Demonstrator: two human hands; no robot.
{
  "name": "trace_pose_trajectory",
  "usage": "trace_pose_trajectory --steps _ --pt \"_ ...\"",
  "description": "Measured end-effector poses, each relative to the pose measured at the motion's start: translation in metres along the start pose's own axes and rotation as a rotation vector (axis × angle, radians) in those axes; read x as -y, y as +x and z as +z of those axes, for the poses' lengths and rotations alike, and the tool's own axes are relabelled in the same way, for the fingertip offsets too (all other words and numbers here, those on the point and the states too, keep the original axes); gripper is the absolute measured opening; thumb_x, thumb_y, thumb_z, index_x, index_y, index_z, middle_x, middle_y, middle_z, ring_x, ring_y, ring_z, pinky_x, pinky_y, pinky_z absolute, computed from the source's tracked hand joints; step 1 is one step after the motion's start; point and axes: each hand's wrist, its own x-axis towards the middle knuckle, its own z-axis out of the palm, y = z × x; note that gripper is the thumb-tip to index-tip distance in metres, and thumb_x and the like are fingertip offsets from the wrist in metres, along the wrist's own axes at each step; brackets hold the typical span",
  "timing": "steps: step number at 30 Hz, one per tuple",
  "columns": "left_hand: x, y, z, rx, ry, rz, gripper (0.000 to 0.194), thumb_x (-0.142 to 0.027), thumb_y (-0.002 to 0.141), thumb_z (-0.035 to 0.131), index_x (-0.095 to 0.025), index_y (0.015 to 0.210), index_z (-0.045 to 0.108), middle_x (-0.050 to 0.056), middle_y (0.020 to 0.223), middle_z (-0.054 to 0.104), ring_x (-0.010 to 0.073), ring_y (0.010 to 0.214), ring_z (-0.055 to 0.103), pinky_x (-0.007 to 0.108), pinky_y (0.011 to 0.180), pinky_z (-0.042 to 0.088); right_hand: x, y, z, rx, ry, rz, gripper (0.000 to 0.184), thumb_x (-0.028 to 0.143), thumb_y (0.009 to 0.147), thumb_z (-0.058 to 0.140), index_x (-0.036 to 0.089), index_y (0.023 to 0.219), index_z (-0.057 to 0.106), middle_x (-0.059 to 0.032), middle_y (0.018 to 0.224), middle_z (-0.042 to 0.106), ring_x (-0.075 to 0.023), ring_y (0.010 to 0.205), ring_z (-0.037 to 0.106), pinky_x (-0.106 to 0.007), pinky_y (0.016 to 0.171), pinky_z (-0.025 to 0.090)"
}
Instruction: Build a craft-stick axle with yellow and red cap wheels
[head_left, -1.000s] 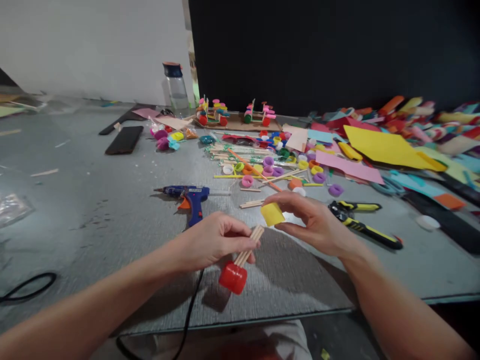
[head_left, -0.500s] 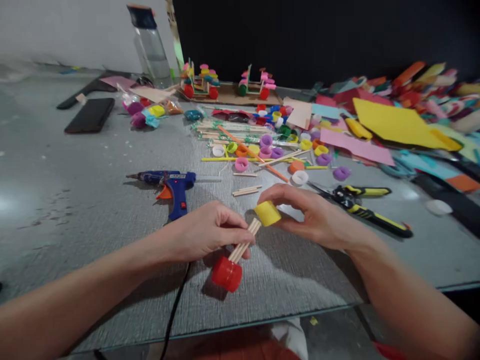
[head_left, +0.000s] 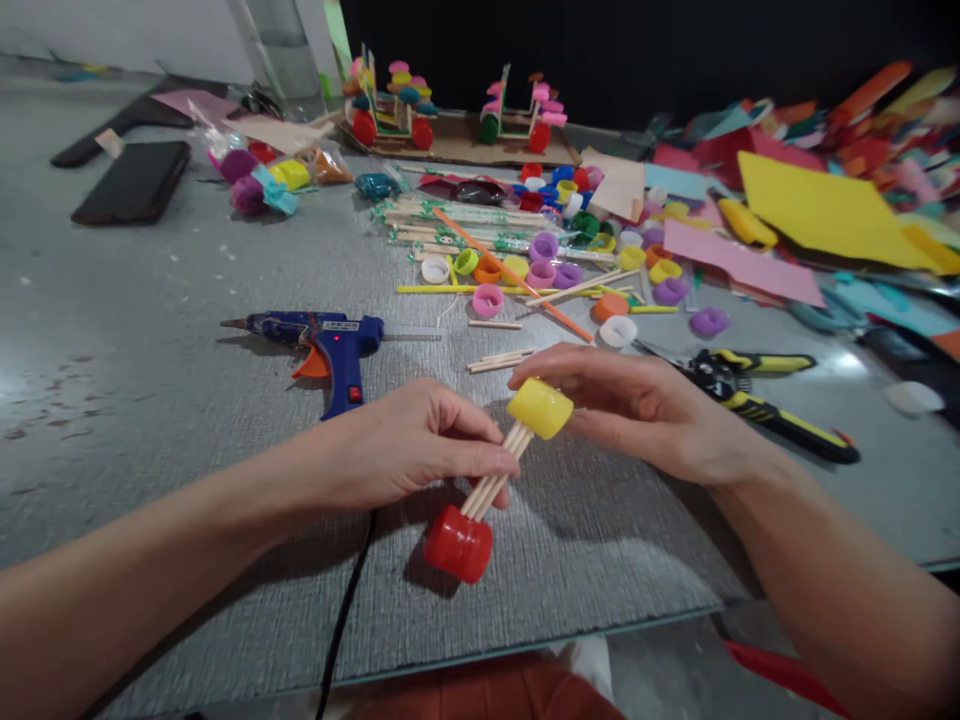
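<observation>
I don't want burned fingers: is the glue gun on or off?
On, it seems: the glue gun shows a small glowing red light on its body.

Two hands work with capped sticks above a gray table (head_left: pixel 247 610).
The left hand (head_left: pixel 420 450) grips wooden sticks (head_left: pixel 496 475) between a red cap piece (head_left: pixel 458 544) and a yellow one (head_left: pixel 540 408) at the right hand (head_left: pixel 645 415); a blue glue gun (head_left: pixel 341 345) lies nearby.

On my view, the sticks (head_left: pixel 489 488) are pale, thin and straight, bundled side by side on a slant. At their lower end sits the red cylinder (head_left: pixel 458 544), glossy and ridged round its middle; at their upper end, the smooth yellow cylinder (head_left: pixel 540 407), tilted.
</observation>
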Motion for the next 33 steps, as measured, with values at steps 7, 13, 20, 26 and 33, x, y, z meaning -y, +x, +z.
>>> trace_pose_trajectory --steps 7,13,20,26,33 --pt "0.005 0.002 -0.002 -0.028 0.035 0.021 0.032 -0.044 0.090 0.066 -0.015 0.088 0.081 0.006 0.077 0.073 0.0149 0.069 0.062 0.027 0.064 0.042 -0.003 0.004 0.003 -0.046 0.116 0.045 0.043 0.021 0.094 0.070 0.035 0.134 0.067 -0.0004 0.137 0.070 -0.0210 0.122 0.067 -0.036 0.105 0.054" --pt "0.006 0.003 0.000 -0.025 0.006 0.056 0.029 -0.040 0.090 0.066 -0.016 0.086 0.080 0.005 0.078 0.072 0.0155 0.072 0.063 0.029 0.071 0.046 -0.002 0.009 0.006 -0.039 0.134 0.059 0.038 0.021 0.093 0.070 0.029 0.131 0.069 -0.0035 0.128 0.073 -0.0224 0.116 0.069 -0.039 0.102 0.055" --pt "0.001 0.001 0.003 -0.078 0.196 0.049 0.037 -0.045 0.093 0.061 -0.015 0.074 0.071 0.000 0.068 0.062 0.0119 0.062 0.052 0.027 0.061 0.036 -0.008 0.009 0.000 -0.008 0.140 0.043 0.033 0.021 0.092 0.073 0.029 0.124 0.070 -0.0018 0.122 0.073 -0.0179 0.109 0.069 -0.033 0.097 0.054" --pt "-0.013 -0.036 0.015 -0.532 0.844 0.118 0.047 -0.065 0.086 0.065 -0.023 0.106 0.073 0.002 0.088 0.071 0.0210 0.079 0.062 0.031 0.066 0.039 -0.010 0.006 -0.006 0.032 0.070 0.119 0.033 0.026 0.087 0.078 0.021 0.118 0.068 -0.0052 0.108 0.074 -0.0201 0.097 0.070 -0.034 0.085 0.057" --pt "0.004 -0.055 0.046 -0.559 1.389 0.320 0.059 -0.063 0.071 0.082 -0.017 0.106 0.069 0.009 0.098 0.070 0.0306 0.086 0.063 0.041 0.072 0.044 -0.002 0.001 -0.006 0.022 -0.133 0.097 0.028 0.026 0.084 0.076 0.022 0.111 0.068 -0.0053 0.109 0.073 -0.0212 0.097 0.068 -0.036 0.084 0.055"
